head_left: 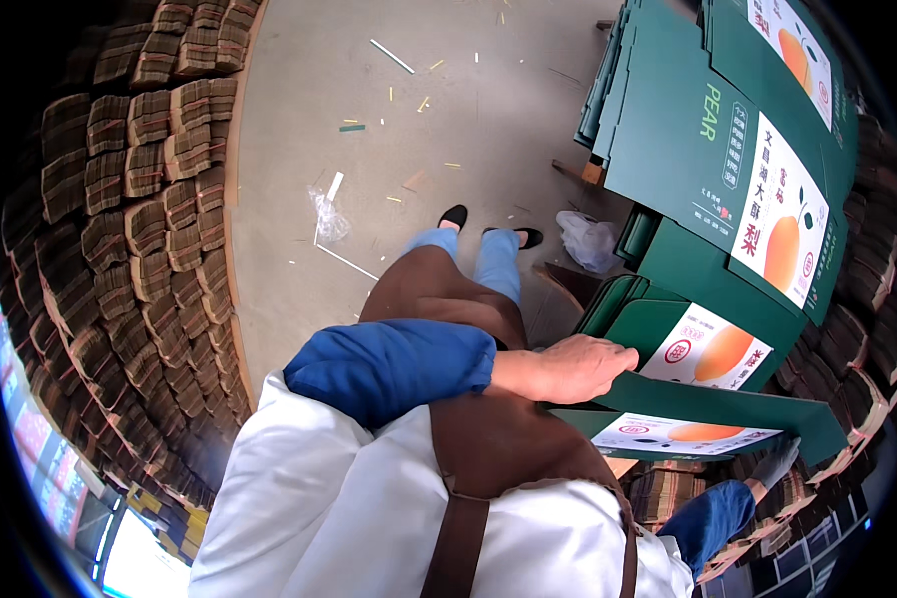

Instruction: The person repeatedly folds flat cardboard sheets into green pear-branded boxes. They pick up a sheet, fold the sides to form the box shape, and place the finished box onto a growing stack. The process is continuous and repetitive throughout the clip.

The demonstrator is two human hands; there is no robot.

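A green cardboard carton blank [817, 424] with a white and orange printed panel stands on edge in front of me, to the right. My right hand [775, 462], in a grey glove, grips its outer end from the near side. My bare left hand [583, 367] reaches across from the left, above the inner end of that blank. Its fingers are curled, with the tips against the green carton blanks [623, 334] just beyond; what they hold, if anything, is hidden.
Large flat green cartons [658, 130] with pear prints are piled at the far right. Bundled brown cardboard [149, 179] is stacked along the left, and more lies to the right. Strips, scraps and a clear plastic bag [588, 239] litter the grey floor [299, 110].
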